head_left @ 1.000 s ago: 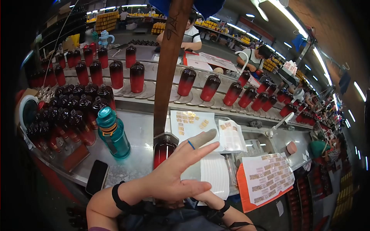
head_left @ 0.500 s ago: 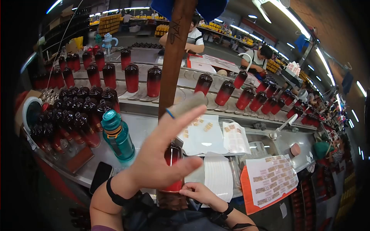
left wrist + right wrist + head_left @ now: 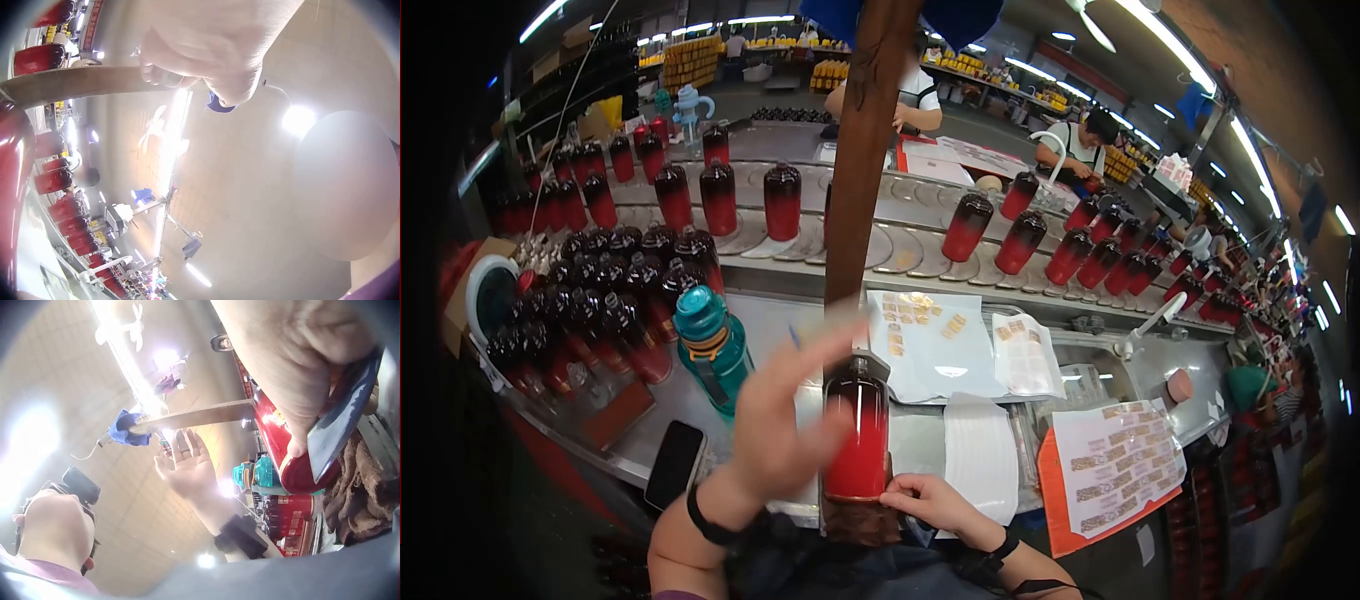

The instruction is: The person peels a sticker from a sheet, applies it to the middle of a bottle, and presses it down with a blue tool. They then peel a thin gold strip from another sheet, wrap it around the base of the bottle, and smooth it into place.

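A glossy bottle (image 3: 862, 430), black fading to red, lies with its neck pointing away on a folded brown cloth (image 3: 858, 525). My right hand (image 3: 935, 503) is at its base, thumb and forefinger close against the lower right edge. In the right wrist view the thumb rests on the red glass, and a flat grey-blue piece with a straight edge (image 3: 344, 422) sticks out from under the curled fingers. Left of the bottle, my left hand (image 3: 785, 425) is raised and motion-blurred; the right wrist view shows its palm bare and its fingers loosely extended.
Left stand a teal water bottle (image 3: 712, 350), a phone (image 3: 675, 465) and crowded dark red bottles (image 3: 605, 310). Decal sheets (image 3: 930, 340) and a white paper stack (image 3: 980, 455) lie right. A wooden post (image 3: 868, 190) rises before the conveyor (image 3: 890, 250).
My left hand has drawn back leftwards, uncovering the bottle. My right hand, partly hidden before, now shows at the bottle's base. Bottles on the conveyor have shifted right.
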Demonstrator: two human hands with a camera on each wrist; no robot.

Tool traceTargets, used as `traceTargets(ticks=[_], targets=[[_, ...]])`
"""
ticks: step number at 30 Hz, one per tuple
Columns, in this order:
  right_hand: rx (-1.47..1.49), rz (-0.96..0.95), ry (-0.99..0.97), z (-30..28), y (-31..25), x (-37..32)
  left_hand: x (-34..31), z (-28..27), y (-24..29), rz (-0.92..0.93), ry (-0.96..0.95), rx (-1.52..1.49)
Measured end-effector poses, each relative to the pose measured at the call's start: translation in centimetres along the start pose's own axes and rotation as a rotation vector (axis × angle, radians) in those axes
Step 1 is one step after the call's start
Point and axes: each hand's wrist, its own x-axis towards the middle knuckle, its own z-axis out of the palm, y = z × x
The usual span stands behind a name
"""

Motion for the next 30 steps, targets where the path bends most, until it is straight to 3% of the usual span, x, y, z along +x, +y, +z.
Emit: traceTargets(ticks=[2, 4, 6, 15, 20, 24, 26, 28, 30], targets=[[0.002, -0.012, 0.005, 0.1, 0.5, -0.1, -0.4, -0.3, 3.4, 0.239, -0.211, 0.082], [0.031, -0.108, 0.013, -0.1, 1.8, 0.1, -2.1, 0.5, 3.5, 0.318, -0.305, 0.119], [0.045, -0.123, 0.026, -0.1, 1.0, -0.3, -3.5, 1.4, 3.4, 0.274, -0.363, 0.082], [0.093, 0.002, 0.003, 0.4, 0.5, 0.4, -5.5, 0.4, 2.2, 0.172, -0.31, 0.064], [0.076, -0.05, 0.003, 0.0, 1.5, 0.4, -5.5, 1.1, 1.9, 0.148, -0.323, 0.06], [-0.032, -0.033, 0.001, -0.5, -0.3, -0.3, -4.1, -0.1, 1.5, -0.019, -0.375, 0.13], [-0.045, -0.055, 0.013, -0.7, -0.2, -0.6, -3.3, -0.9, 2.1, -0.004, -0.121, 0.202], [-0.061, -0.055, 0.038, -0.3, 0.1, -0.2, -0.3, -2.5, 3.2, 0.317, 0.055, 0.159], [-0.043, -0.025, 0.002, -0.7, 0.6, -0.1, 3.5, -2.0, 5.6, 0.504, 0.202, 0.085]])
